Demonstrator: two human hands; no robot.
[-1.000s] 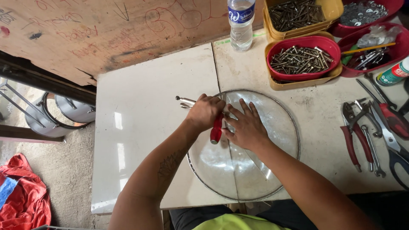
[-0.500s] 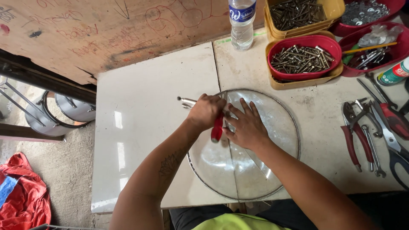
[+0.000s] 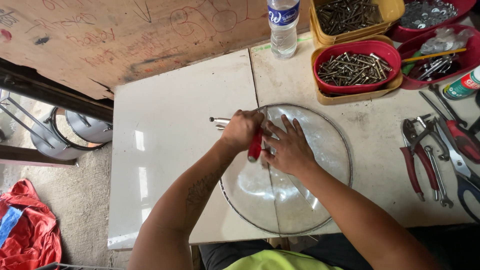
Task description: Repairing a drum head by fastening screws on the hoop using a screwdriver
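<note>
A round glass lid (image 3: 295, 200) with a metal rim lies flat on the pale desk (image 3: 165, 165), its lower edge reaching the desk's near edge at 6 o'clock. The left hand (image 3: 241, 129) is closed in a fist around locking pliers (image 3: 255, 146) with a red grip; the red handle pokes out below the fist, and the tool's metal end with its adjusting screw sticks out toward 9 o'clock, just past the lid's rim. The right hand (image 3: 287, 147) lies open, palm down, fingers spread flat on the glass, touching the pliers' red handle beside the left hand.

At 12 o'clock stands a clear water bottle (image 3: 283, 25). At 1 o'clock a red tray of screws (image 3: 356, 67) sits in a yellow tray, with more trays of hardware behind it. At 3 o'clock, well apart from the lid, red-handled pliers (image 3: 417, 160) and other hand tools lie on the desk. On the floor at 8 o'clock lies a red cloth (image 3: 27, 230).
</note>
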